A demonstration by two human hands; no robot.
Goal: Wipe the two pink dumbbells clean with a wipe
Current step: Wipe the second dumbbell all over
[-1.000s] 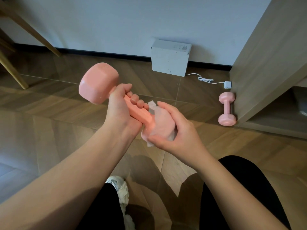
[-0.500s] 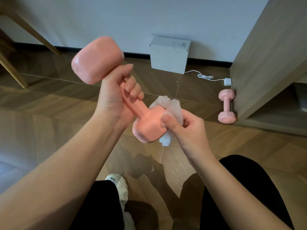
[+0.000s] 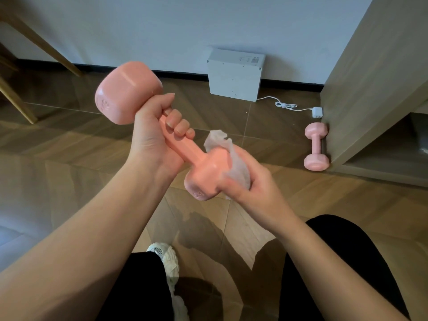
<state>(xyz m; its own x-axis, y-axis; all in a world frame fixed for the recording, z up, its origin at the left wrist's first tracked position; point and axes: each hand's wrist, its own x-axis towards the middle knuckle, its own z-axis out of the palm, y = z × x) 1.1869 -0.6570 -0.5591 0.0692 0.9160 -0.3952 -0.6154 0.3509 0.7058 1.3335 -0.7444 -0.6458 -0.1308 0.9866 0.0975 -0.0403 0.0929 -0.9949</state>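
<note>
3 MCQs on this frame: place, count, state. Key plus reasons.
1. Where does the second dumbbell lie?
A) on the floor beside the wooden cabinet
B) on a chair
C) in a lap

2. How many pink dumbbells show?
A) one
B) two
C) three

3. What does the right hand do?
A) hangs empty
B) grips the handle
C) presses the wipe on the lower head of the held dumbbell

1 A: it lies by the cabinet's base.
2 B: one held, one on the floor.
3 C: the left hand has the handle.
</note>
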